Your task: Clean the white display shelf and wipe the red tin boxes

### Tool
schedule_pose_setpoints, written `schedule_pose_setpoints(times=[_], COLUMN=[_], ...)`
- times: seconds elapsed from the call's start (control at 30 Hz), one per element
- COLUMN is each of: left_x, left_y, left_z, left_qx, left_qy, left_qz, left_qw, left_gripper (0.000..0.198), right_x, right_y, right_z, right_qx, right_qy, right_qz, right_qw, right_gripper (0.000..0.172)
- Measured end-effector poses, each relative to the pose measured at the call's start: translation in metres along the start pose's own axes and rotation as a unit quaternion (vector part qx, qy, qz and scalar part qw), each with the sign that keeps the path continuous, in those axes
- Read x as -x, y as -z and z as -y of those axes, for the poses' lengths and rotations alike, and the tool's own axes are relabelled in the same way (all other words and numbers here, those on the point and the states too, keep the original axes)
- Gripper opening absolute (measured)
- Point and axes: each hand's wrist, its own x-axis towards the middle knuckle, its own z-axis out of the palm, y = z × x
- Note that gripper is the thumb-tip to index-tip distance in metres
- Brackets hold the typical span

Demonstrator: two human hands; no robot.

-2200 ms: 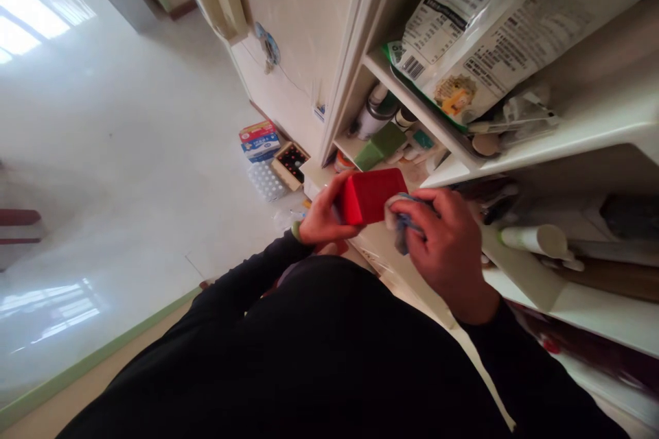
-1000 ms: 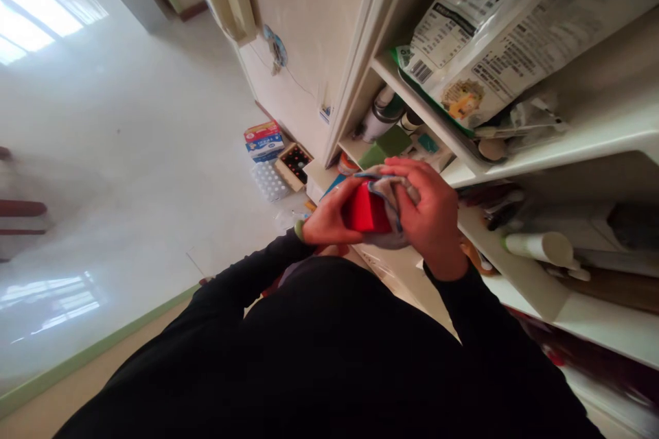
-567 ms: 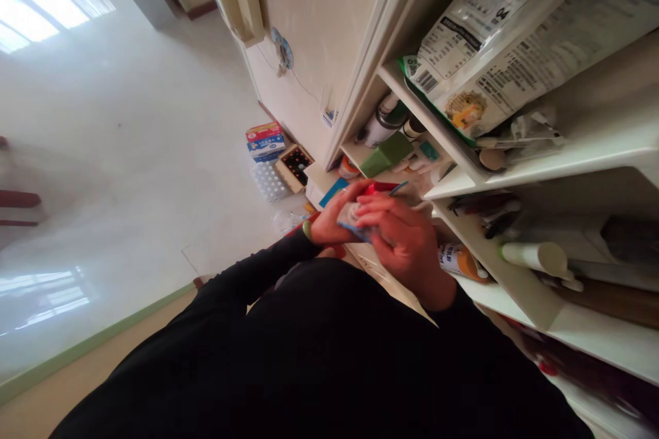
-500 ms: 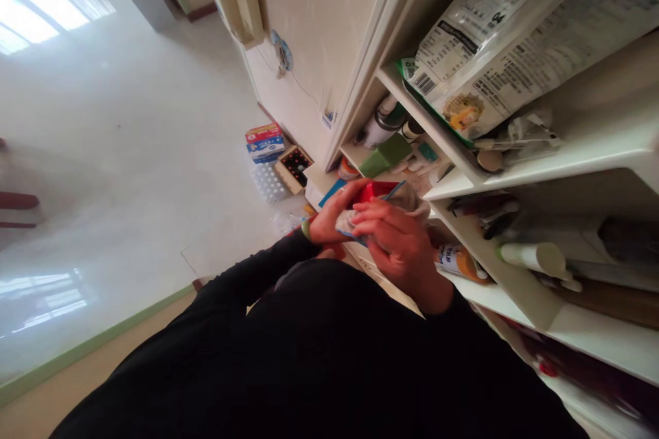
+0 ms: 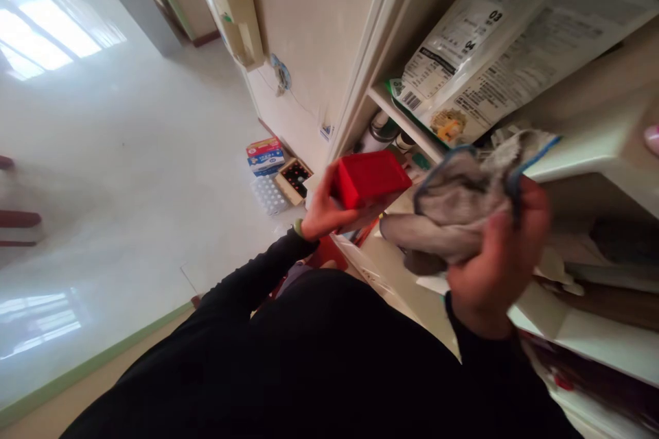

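Observation:
My left hand (image 5: 329, 209) grips a red box (image 5: 373, 178) with its thumb and fingers around the near side, holding it in front of the shelves. To the right, my right hand (image 5: 507, 257) is closed on a crumpled grey-beige cloth (image 5: 456, 202) with blue edging. The cloth hangs in loose folds in front of the shelf and is apart from the box. It hides part of the shelf contents behind it. The right hand and cloth are slightly blurred.
A large printed plastic bag (image 5: 494, 48) lies on the upper shelf (image 5: 581, 158). On the floor by the wall stand a blue and red package (image 5: 265, 156), a carton of dark-capped bottles (image 5: 294, 180) and a wrapped pack (image 5: 270, 194).
My hands have moved apart. The right hand has swung right and up with the cloth, away from the box. The red box now shows fully, raised in my left hand.

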Motion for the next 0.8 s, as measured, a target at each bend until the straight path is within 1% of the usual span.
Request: schedule_pose_setpoints(times=[0.03, 0.07, 0.1, 0.13, 0.17, 0.2, 0.23, 0.3, 0.33, 0.37, 0.43, 0.47, 0.5, 0.53, 0.57, 0.63, 0.7, 0.73, 0.8], left_x=[0.001, 0.002, 0.003, 0.003, 0.003, 0.003, 0.003, 0.002, 0.002, 0.002, 0.004, 0.005, 0.005, 0.004, 0.003, -0.002, -0.009, -0.012, -0.017], left_y=[-0.006, -0.011, -0.016, -0.020, -0.022, -0.023, -0.023, -0.021, -0.020, -0.018, -0.015, -0.013, -0.010, -0.007, -0.004, 0.003, 0.009, 0.010, 0.011], left_z=[-0.001, -0.002, -0.003, -0.005, -0.006, -0.008, -0.010, -0.013, -0.014, -0.015, -0.015, -0.015, -0.016, -0.016, -0.017, -0.020, -0.025, -0.028, -0.035], left_qx=[0.015, 0.027, 0.035, 0.039, 0.038, 0.035, 0.030, 0.024, 0.021, 0.017, 0.012, 0.011, 0.012, 0.017, 0.023, 0.034, 0.042, 0.048, 0.066], left_qy=[-0.001, 0.000, 0.002, 0.003, 0.000, -0.005, -0.013, -0.029, -0.033, -0.035, -0.032, -0.030, -0.030, -0.032, -0.037, -0.046, -0.047, -0.044, -0.035], left_qz=[-0.003, -0.009, -0.017, -0.025, -0.030, -0.030, -0.025, -0.014, -0.013, -0.016, -0.028, -0.034, -0.038, -0.041, -0.041, -0.033, -0.005, 0.015, 0.050], left_qw=[1.000, 1.000, 0.999, 0.999, 0.999, 0.999, 0.999, 0.999, 0.999, 0.999, 0.999, 0.999, 0.999, 0.999, 0.998, 0.998, 0.998, 0.998, 0.996], left_gripper=[0.112, 0.113, 0.113, 0.112, 0.111, 0.109, 0.107, 0.105, 0.105, 0.106, 0.109, 0.110, 0.111, 0.109, 0.107, 0.103, 0.101, 0.102, 0.106], right_x=[0.000, -0.001, -0.004, -0.007, -0.011, -0.016, -0.021, -0.028, -0.029, -0.030, -0.026, -0.023, -0.020, -0.016, -0.014, -0.016, -0.026, -0.034, -0.052], right_y=[-0.017, -0.034, -0.049, -0.061, -0.069, -0.073, -0.075, -0.074, -0.073, -0.074, -0.077, -0.079, -0.081, -0.082, -0.081, -0.075, -0.065, -0.059, -0.050], right_z=[0.001, 0.001, -0.001, -0.004, -0.009, -0.014, -0.019, -0.028, -0.032, -0.034, -0.038, -0.039, -0.042, -0.044, -0.045, -0.046, -0.039, -0.033, -0.018], right_qx=[0.008, 0.033, 0.076, 0.105, 0.126, 0.132, 0.123, 0.081, 0.055, 0.025, -0.036, -0.060, -0.075, -0.082, -0.083, -0.079, -0.083, -0.091, -0.102], right_qy=[0.062, 0.122, 0.192, 0.237, 0.269, 0.288, 0.291, 0.269, 0.243, 0.203, 0.083, 0.023, -0.028, -0.064, -0.084, -0.096, -0.098, -0.088, -0.046], right_qz=[-0.012, 0.040, 0.066, 0.070, 0.076, 0.067, 0.057, 0.033, 0.006, -0.025, -0.085, -0.098, -0.094, -0.076, -0.055, -0.010, 0.015, 0.016, 0.016], right_qw=[0.998, 0.991, 0.976, 0.963, 0.952, 0.946, 0.947, 0.959, 0.968, 0.979, 0.992, 0.993, 0.992, 0.992, 0.991, 0.992, 0.992, 0.992, 0.994], right_gripper=[0.067, 0.074, 0.072, 0.068, 0.063, 0.057, 0.052, 0.042, 0.037, 0.035, 0.041, 0.047, 0.053, 0.056, 0.057, 0.053, 0.051, 0.051, 0.054])
